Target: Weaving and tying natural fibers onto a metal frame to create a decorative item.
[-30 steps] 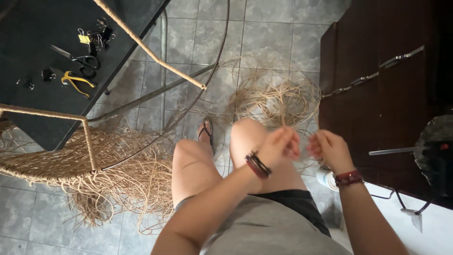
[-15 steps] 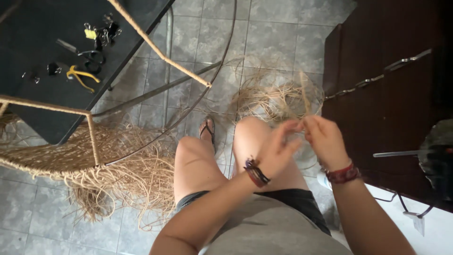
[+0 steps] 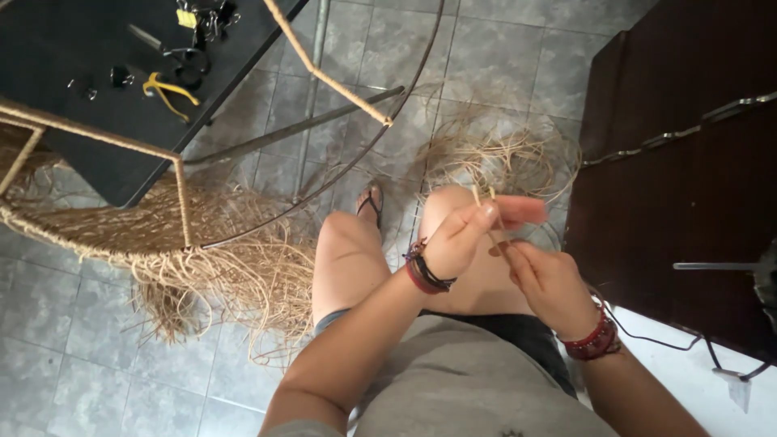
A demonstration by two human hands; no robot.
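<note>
- the left hand point(image 3: 460, 235) is raised above the right knee, its thumb and fingers pinched shut on a thin tan strand point(image 3: 491, 220); two fingers stretch out to the right past the pinch.
- the right hand point(image 3: 549, 279) sits just near and right of it, fingers curled closed around the lower part of the same strand.
- the strand runs between the two hands, its long axis going from far-left, where short ends stick up above the left fingers, to near-right, into the right hand. the left hand holds the far end; the right hand holds the near end.
- both wrists wear dark red and black bracelets point(image 3: 422, 267).
- on the floor just beyond the knees lies a loose coil of the same tan fibre point(image 3: 502, 158), far of both hands and closer to the right one.
- to the left stands a half-woven frame point(image 3: 182, 194) of thin bars wrapped in cord, with a thick fringe of fibre ends point(image 3: 235, 279) hanging down to the grey tiled floor point(image 3: 65, 340).
- at the far left a black table point(image 3: 89, 162) carries yellow-handled pliers point(image 3: 166, 91), scissors point(image 3: 174, 57) and a cluster of binder clips point(image 3: 206, 12).
- a dark wooden cabinet point(image 3: 688, 194) fills the right side.
- one sandalled foot point(image 3: 371, 204) shows between the knees.
</note>
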